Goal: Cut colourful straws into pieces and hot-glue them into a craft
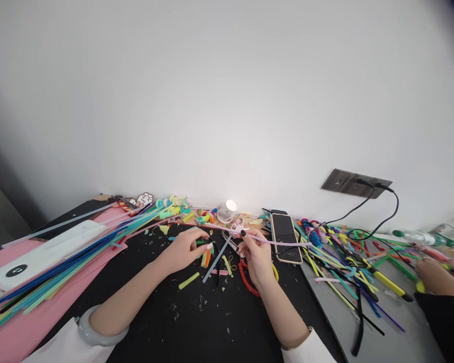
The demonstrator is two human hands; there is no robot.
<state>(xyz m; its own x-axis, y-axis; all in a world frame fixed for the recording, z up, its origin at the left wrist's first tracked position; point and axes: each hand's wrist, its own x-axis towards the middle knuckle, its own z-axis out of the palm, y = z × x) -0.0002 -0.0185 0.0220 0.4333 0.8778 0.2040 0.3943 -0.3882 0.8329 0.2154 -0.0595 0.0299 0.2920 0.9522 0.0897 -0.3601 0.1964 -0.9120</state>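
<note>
My right hand (256,254) pinches a long lilac pipe cleaner (287,244) between thumb and fingers. Its strip runs out to both sides of the hand. A grey-blue pipe cleaner (216,259) slants down from near the same fingertips; whether they hold it too, I cannot tell. My left hand (189,249) hovers above the black mat (166,317), thumb and fingers apart, with nothing seen in it. Just under its fingertips lies a bundle of orange and yellow pieces (207,257). Red-and-yellow handles (248,282), seemingly of pliers, lie partly hidden behind my right wrist.
Pipe cleaners (109,242) fan across pink paper beside a white box (49,252). At the wall stand a paper cup (227,212) and a phone (286,237). Yellow-handled pliers (388,283) lie among scraps on the right, near another person's hand (437,275). Cables hang from a socket (355,182).
</note>
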